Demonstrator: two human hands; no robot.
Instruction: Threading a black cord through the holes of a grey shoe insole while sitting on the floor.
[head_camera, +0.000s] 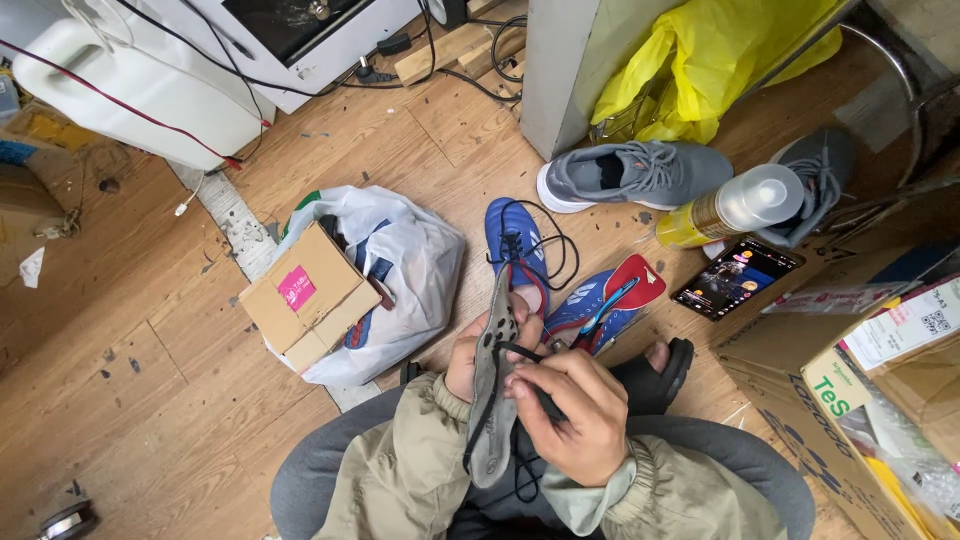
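I see the left hand (468, 362) gripping a grey insole (492, 400) at six o'clock, while the right hand (572, 418) fingers pinch a black lace (520, 350); a blue shoe (515, 245) sits at twelve.

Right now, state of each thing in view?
Left hand: gripping the grey shoe piece, held upright.
Right hand: pinching the black lace at that piece.
Blue shoe: on the floor, laces loose.
Insole: lying flat, red and blue.
Phone: screen lit, face up.
Spray bottle: on its side, capped.
Small cardboard box: closed, resting on a white plastic bag.
Grey sneaker: laced, on the floor.
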